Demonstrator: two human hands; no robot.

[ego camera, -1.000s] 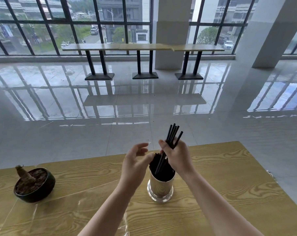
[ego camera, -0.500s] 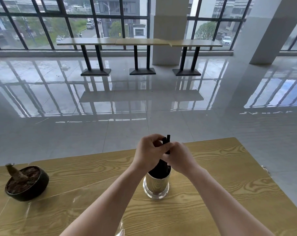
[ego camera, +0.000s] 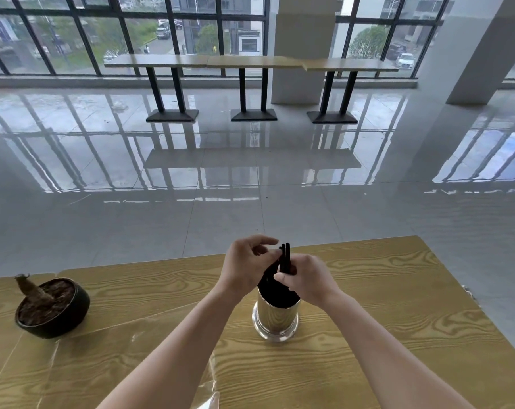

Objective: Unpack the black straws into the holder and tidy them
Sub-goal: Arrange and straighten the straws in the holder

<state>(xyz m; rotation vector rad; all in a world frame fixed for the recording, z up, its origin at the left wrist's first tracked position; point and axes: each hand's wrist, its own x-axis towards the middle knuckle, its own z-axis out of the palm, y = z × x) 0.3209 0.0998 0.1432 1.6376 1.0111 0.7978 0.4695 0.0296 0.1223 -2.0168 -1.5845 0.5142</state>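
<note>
A: Head view, the only one. Landmark: the shiny gold-toned metal cylinder holder (ego camera: 276,315), upright on the yellow wood-grain table (ego camera: 397,305).

B: Contents?

A: Thin black plastic straws (ego camera: 275,287), a dark mass filling its mouth; single ones can't be told apart there. A few stand higher than the rest, directly above the holder's rim, tips showing between the hands.

B: Hands?

A: Left hand (ego camera: 247,268) above and left of the holder, fingers curled, thumb and fingertips touching the tall straws near their tips. A pinch, as best I can read it; the contact is partly hidden by its own fingers. Right hand (ego camera: 307,280) above and right of the holder, closed around the tall straws lower down, knuckles covering the rim on that side.

B: Anything else?

A: Well left of the holder, a round black bowl-shaped pot (ego camera: 54,309) with dark soil and a brown stub leaning in it. Below the holder, at the bottom edge, a scrap of clear plastic film (ego camera: 209,399), cut off by the frame; hard to make out. Both forearms run out of frame. Beyond the holder, glossy grey tiled floor (ego camera: 250,178).
</note>
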